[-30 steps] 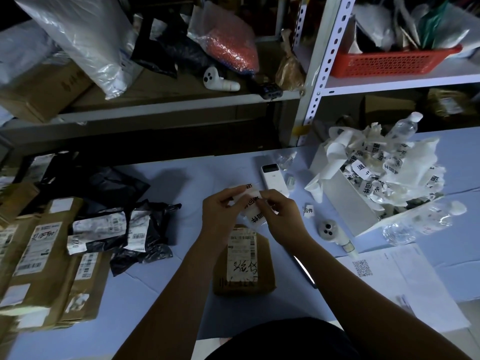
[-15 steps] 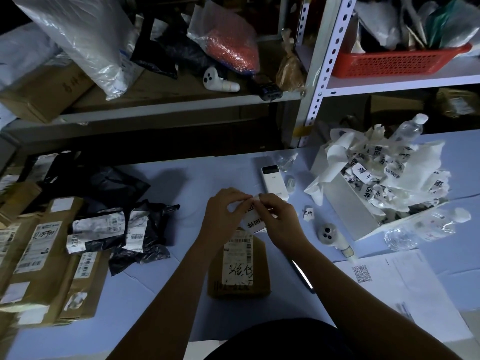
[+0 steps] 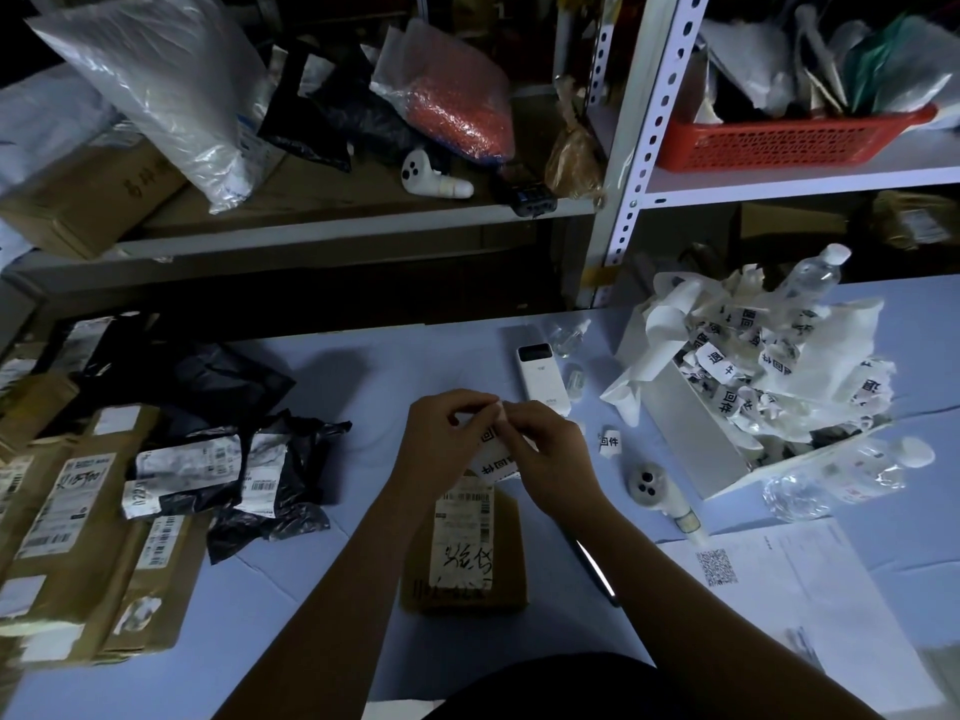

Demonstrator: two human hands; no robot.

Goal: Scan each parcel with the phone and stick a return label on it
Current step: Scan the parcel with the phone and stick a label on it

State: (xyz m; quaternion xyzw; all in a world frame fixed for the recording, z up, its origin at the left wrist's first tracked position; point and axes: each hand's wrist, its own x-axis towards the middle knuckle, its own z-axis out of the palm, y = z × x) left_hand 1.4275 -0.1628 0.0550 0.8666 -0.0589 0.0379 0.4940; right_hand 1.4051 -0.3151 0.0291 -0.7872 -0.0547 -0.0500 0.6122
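A small brown cardboard parcel (image 3: pixel 506 589) with a white shipping label and black handwriting lies on the blue table just in front of me. Above its far end, my left hand (image 3: pixel 441 444) and my right hand (image 3: pixel 550 459) meet, both pinching a white strip of return labels (image 3: pixel 493 459) printed with black characters. The fingertips of both hands pinch the strip's top edge. A dark phone (image 3: pixel 597 571) lies flat on the table, mostly hidden under my right forearm.
Brown parcels (image 3: pixel 78 537) and black poly-bag parcels (image 3: pixel 223 459) pile up at the left. A white power bank (image 3: pixel 543 379), a loose label (image 3: pixel 610 440), a white box (image 3: pixel 691 439) heaped with label backing scraps, plastic bottles (image 3: pixel 852 470), a small controller (image 3: pixel 657 488) and QR-code paper (image 3: pixel 769 579) sit at right. Shelves stand behind.
Both hands stay together over the parcel, working the top edge of the label strip. The parcel has not moved on the table.
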